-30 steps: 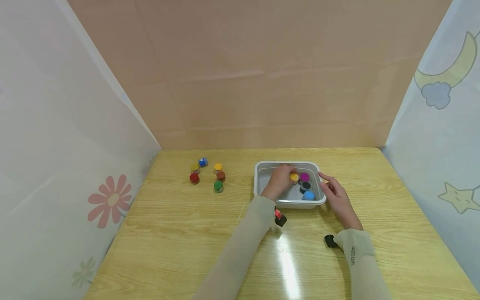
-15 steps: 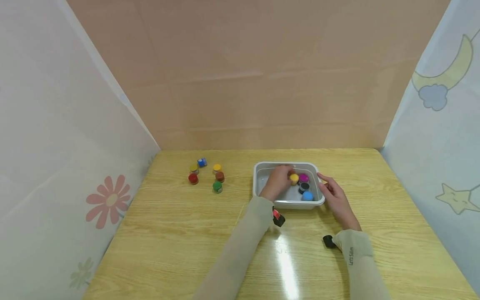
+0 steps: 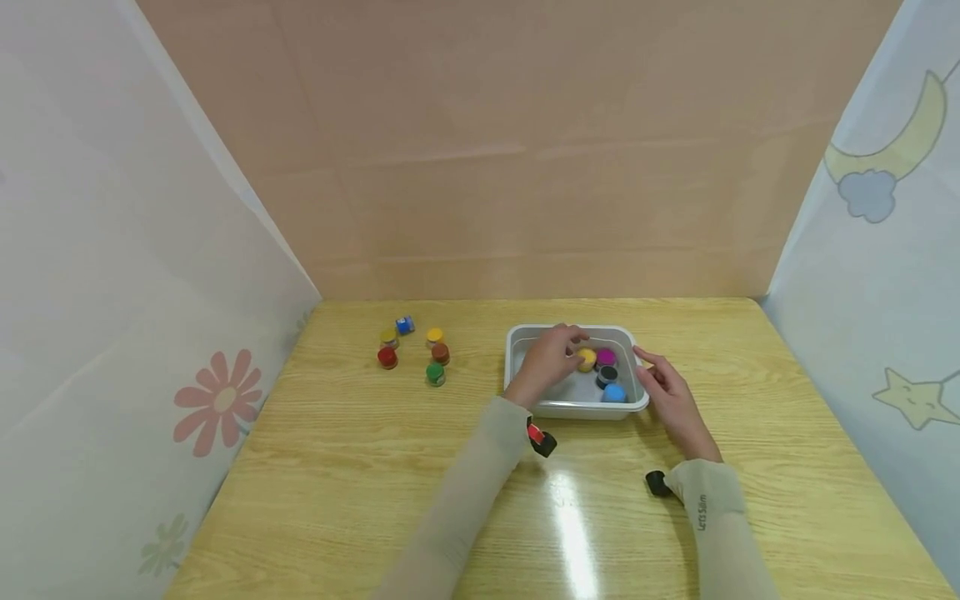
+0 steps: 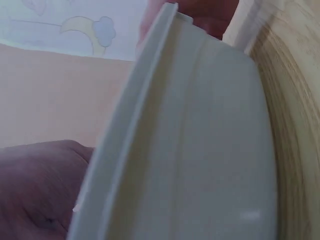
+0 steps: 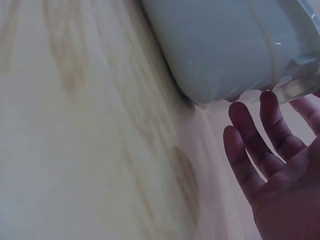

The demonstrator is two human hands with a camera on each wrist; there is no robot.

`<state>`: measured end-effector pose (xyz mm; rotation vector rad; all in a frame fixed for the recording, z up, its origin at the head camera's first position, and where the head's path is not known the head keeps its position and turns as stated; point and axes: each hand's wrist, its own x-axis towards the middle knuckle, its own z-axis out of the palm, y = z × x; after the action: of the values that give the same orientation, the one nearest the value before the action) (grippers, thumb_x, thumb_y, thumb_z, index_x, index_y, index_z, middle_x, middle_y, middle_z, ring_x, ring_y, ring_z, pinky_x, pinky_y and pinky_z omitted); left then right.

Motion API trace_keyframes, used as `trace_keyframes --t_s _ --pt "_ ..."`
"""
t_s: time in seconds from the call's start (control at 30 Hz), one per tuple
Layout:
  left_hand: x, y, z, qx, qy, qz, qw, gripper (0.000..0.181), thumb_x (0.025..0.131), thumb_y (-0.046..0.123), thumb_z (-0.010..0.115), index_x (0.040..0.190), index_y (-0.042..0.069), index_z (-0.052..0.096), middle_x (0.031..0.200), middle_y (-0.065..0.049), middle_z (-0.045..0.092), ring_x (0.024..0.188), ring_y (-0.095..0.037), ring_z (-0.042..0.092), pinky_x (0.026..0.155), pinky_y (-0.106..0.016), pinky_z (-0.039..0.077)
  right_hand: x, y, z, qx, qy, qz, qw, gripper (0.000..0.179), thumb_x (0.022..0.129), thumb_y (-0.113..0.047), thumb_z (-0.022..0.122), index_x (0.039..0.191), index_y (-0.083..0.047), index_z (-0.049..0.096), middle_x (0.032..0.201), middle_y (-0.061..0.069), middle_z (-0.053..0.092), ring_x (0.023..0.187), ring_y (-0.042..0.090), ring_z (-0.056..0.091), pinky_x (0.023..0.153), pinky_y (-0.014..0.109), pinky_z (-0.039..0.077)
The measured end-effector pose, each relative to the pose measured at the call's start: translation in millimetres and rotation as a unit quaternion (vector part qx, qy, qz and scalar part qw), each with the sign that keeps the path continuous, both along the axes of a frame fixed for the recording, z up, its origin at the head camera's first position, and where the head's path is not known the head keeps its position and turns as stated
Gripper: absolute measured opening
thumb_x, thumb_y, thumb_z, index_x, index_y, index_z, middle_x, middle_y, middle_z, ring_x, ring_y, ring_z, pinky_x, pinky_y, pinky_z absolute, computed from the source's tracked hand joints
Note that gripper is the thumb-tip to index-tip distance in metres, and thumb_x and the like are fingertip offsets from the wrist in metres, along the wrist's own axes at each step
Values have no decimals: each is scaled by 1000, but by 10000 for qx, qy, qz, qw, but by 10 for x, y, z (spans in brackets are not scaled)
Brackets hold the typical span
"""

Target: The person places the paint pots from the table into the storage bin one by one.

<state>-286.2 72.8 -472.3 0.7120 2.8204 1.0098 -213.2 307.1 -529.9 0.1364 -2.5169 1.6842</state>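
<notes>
In the head view, my left hand [image 3: 549, 358] is over the inside of a white tray [image 3: 570, 411], fingers loosely spread. Its thumb is close to a small yellow-topped jar [image 3: 587, 360]; contact is unclear. Beside that jar are a purple-topped jar [image 3: 606, 357], a black one [image 3: 607, 375] and a light-blue-topped one [image 3: 614, 392]. At the tray's right end rests my right hand [image 3: 672, 402], thumb and index finger at the rim. In the right wrist view, its fingers [image 5: 274, 117] are fairly straight, with tips by the tray's outer wall [image 5: 225, 55].
Several small jars stand on the wooden table [image 3: 337, 467] at the left, with red [image 3: 387, 357], green [image 3: 436, 372], brown [image 3: 440, 353], yellow [image 3: 435, 336] and olive tops [image 3: 388, 337]. A blue one [image 3: 405, 325] lies tilted. Printed sheets wall the table.
My left hand has shifted slightly left and its fingers have spread away from the yellow-topped jar, which shows more fully. My right hand stays at the tray's end.
</notes>
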Motion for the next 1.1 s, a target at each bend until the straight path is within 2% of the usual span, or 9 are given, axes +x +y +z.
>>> trace_keyframes --t_s 0.13,0.23,0.47,0.67,0.9,1.1 --pt "13 -173 119 248 286 -85 9992 33 98 16 72 132 13 69 125 -5 70 103 -16 70 84 -22 57 -11 11 -17 -22 63 73 10000 50 111 -29 49 157 -8 44 94 12 54 82 10 46 70 21 41" --pt "8 -327 190 375 457 19 9982 32 100 16 70 132 14 68 126 -6 70 104 -17 70 88 -27 58 -17 20 -24 -39 119 111 9999 50 111 -27 49 157 -7 43 93 12 54 81 9 46 70 21 41" --pt "-31 -812 275 636 874 494 9929 34 99 17 71 133 15 68 127 -4 70 109 -20 70 93 -33 58 -8 5 0 8 176 31 9998 49 111 -26 49 155 -6 45 100 15 60 87 8 52 76 16 45" --pt "-42 -1247 292 885 946 953 9870 37 98 16 73 135 13 67 130 -8 69 116 -25 66 99 -39 56 4 7 8 57 149 -14 9999 49 111 -25 49 155 -5 45 99 14 61 87 8 52 76 17 45" --pt "-18 -1675 192 1055 820 1314 9823 39 99 16 72 136 12 65 133 -11 67 121 -31 63 105 -47 52 3 17 13 19 128 -36 9999 48 111 -26 49 155 -6 45 94 7 58 84 8 50 74 18 44" --pt "10 -1929 23 1172 411 1669 9781 39 98 14 73 135 7 65 132 -16 65 121 -38 62 102 -51 53 -6 22 -4 104 98 45 9999 50 111 -27 49 156 -7 44 98 10 56 85 8 49 74 19 43"
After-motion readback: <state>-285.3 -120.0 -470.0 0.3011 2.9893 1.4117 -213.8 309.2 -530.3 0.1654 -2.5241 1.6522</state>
